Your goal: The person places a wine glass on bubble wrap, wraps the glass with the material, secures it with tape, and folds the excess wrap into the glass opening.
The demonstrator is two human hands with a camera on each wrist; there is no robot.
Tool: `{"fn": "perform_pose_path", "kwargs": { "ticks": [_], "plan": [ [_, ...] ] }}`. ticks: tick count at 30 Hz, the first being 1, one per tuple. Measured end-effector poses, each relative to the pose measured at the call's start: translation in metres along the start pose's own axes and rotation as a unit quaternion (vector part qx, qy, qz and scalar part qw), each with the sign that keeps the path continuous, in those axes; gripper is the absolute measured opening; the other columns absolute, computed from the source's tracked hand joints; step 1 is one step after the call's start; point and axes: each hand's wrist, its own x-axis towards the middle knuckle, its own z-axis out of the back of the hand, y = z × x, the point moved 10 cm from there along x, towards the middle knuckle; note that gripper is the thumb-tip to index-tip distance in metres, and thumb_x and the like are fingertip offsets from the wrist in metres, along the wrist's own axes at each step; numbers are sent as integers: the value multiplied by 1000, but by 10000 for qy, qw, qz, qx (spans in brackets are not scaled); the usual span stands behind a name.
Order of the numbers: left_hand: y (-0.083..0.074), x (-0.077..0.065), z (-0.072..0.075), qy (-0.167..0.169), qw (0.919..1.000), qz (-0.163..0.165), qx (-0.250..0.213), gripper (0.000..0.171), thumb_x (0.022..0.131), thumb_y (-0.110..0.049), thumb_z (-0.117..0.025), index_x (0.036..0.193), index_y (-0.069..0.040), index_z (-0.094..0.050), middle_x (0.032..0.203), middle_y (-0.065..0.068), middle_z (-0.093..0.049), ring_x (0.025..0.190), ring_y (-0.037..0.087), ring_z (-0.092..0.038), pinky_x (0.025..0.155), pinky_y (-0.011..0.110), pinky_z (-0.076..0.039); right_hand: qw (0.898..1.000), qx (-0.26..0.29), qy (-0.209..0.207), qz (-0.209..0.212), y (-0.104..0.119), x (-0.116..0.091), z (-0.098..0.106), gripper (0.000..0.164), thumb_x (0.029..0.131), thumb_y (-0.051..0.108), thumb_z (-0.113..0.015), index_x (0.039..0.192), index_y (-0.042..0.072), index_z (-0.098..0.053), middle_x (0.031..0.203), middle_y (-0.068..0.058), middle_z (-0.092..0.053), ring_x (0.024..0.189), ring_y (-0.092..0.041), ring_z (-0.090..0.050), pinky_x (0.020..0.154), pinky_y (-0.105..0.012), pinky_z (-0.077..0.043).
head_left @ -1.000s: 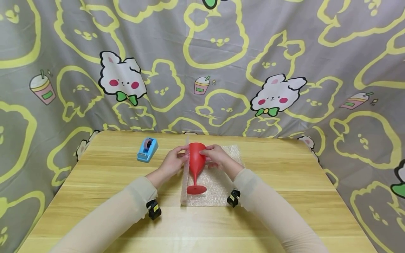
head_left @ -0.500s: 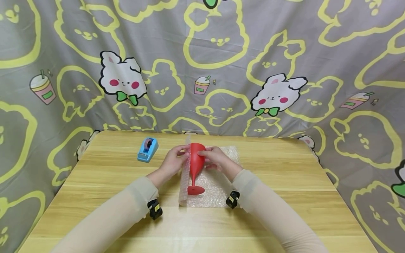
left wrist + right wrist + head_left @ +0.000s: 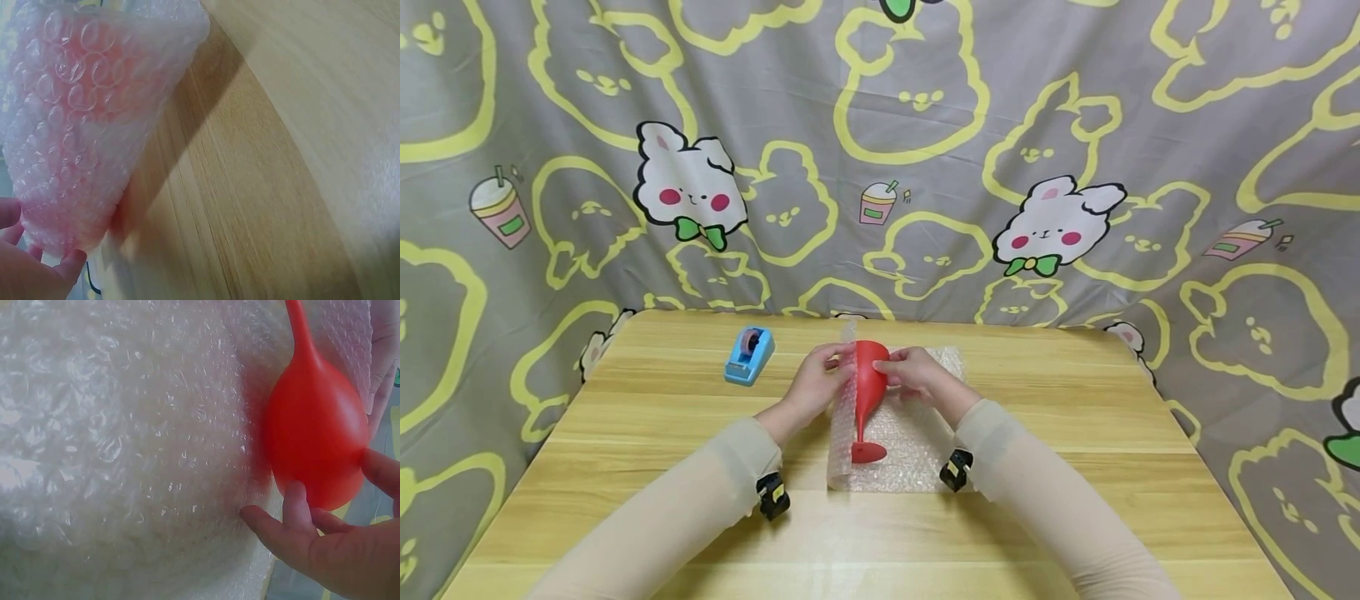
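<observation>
A red plastic goblet (image 3: 871,379) lies on a sheet of bubble wrap (image 3: 917,454), bowl away from me and foot toward me. The left part of the sheet is folded up over the goblet's left side. My left hand (image 3: 815,385) holds that raised flap against the bowl; in the left wrist view red shows faintly through the bubble wrap (image 3: 75,125). From the right, my right hand (image 3: 922,373) grips the bowl near its rim. Thumb and fingers of the right hand (image 3: 344,556) lie about the bowl in the right wrist view.
A blue tape dispenser (image 3: 749,356) with a roll of tape stands left of the hands on the wooden table (image 3: 1045,400). A patterned grey curtain (image 3: 940,183) hangs behind the table. Black cameras are strapped at both wrists.
The raised bubble wrap flap has tipped a little to the right and covers more of the goblet's left side and foot. Both hands keep their hold; the left hand has shifted slightly right.
</observation>
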Motion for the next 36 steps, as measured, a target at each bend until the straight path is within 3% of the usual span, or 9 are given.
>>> {"fn": "perform_pose_path", "kwargs": {
  "ticks": [4,8,19,28,36],
  "plan": [
    [2,0,-1,8,10000,83,7,38,99,-6,-62,136,-7,-60,146,17,-45,129,39,-49,101,48,-50,10000,17,3,-8,0,0,0,43,96,21,-69,127,-6,-56,116,-19,-65,107,-33,-65,92,-51,-53],
    [2,0,-1,49,9999,161,24,38,99,-7,-62,137,-9,-60,147,15,-44,129,37,-47,102,49,-49,9999,126,35,-19,0,0,-1,42,96,19,-68,127,-7,-55,120,-22,-64,111,-36,-65,96,-53,-52],
    [7,1,-1,-5,9984,564,58,50,99,-11,-63,145,-9,-47,151,14,-38,134,37,-43,100,50,-50,9987,487,146,-71,-3,2,-5,40,97,14,-67,129,-6,-53,119,-21,-66,108,-33,-67,98,-53,-51],
    [10,-1,-1,137,9971,738,103,51,99,-17,-64,147,-15,-47,153,14,-35,139,39,-36,103,54,-47,9976,668,184,-66,-3,2,-6,37,95,13,-67,124,-3,-50,107,-14,-65,97,-28,-68,97,-54,-51],
    [5,-3,-2,288,9983,495,-103,50,99,-14,-64,146,-13,-49,156,14,-35,139,44,-38,102,57,-46,9977,651,168,-20,-4,2,-7,39,93,18,-70,120,0,-48,102,-10,-64,88,-24,-69,92,-51,-54]
  ]
}}
